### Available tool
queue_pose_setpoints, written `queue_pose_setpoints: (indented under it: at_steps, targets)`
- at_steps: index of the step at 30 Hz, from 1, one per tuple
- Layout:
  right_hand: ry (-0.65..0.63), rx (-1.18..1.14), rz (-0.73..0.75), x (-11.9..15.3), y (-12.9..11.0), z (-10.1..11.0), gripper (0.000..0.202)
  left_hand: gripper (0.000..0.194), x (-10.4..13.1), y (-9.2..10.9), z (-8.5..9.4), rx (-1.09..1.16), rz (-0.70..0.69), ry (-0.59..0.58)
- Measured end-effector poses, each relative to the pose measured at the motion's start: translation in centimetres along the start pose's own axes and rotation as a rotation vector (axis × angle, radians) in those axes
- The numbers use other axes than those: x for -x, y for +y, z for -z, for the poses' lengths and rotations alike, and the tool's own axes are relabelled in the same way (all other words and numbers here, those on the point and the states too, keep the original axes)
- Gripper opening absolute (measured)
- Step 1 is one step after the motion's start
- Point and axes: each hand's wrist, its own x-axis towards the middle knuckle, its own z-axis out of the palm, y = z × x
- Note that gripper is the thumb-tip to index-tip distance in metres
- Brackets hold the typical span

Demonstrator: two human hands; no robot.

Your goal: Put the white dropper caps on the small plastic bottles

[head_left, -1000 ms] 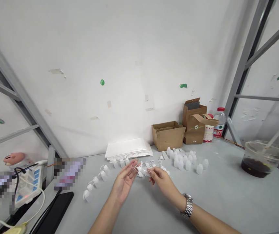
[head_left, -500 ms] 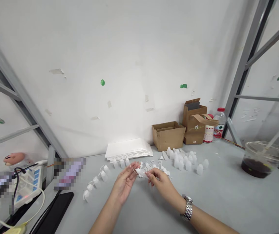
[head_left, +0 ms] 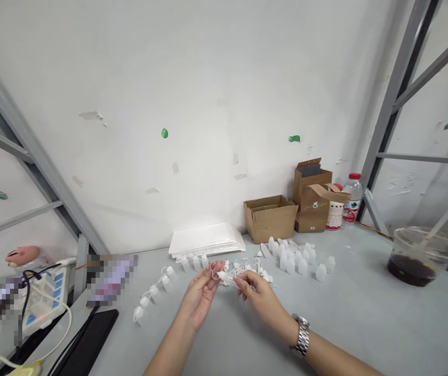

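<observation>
bottle (head_left: 227, 279) above table (head_left: 365, 313), near front of white pile (head_left: 247, 267) | long axis level, between hands | left grip (head_left: 200, 292) pinches one end, right grip (head_left: 258, 296) the other (both equally near)

1. Open table (head_left: 365, 313) to the right front of the right hand (head_left: 261, 298), bare as far as the drink cup (head_left: 423, 256).
2. Just behind both hands, blocked by loose white bottles (head_left: 298, 258) and caps (head_left: 247, 267).
3. Left of the left hand (head_left: 200, 292), an arc of capped bottles (head_left: 151, 292); bare strip between arc and hand.
4. Far back, closed off by paper stack (head_left: 207, 240), cardboard box (head_left: 270, 216), paper bag (head_left: 313, 198) against the wall.
5. Left edge crowded: dark flat device (head_left: 90, 339), power strip (head_left: 45, 300), cables.
6. Right rear hemmed by the grey rack frame (head_left: 392, 115).
</observation>
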Motion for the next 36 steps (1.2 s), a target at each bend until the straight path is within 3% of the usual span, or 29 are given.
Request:
queue_pose_setpoints:
  at_steps: [18, 26, 36]
  targets:
    - [0.015, 0.061, -0.008, 0.2, -0.2, -0.1, 0.033, 0.013, -0.2, 0.1, 0.2, -0.135, -0.053, 0.007]
    - [0.063, 0.283, 0.05, 0.3, -0.3, -0.1, 0.039, 0.057, -0.4, -0.2, 0.7, -0.369, -0.166, -0.022]
    - [0.086, 0.396, 0.049, 0.8, 0.1, -0.2, 0.035, 0.067, 0.2, -1.1, 0.8, -0.469, -0.245, -0.088]
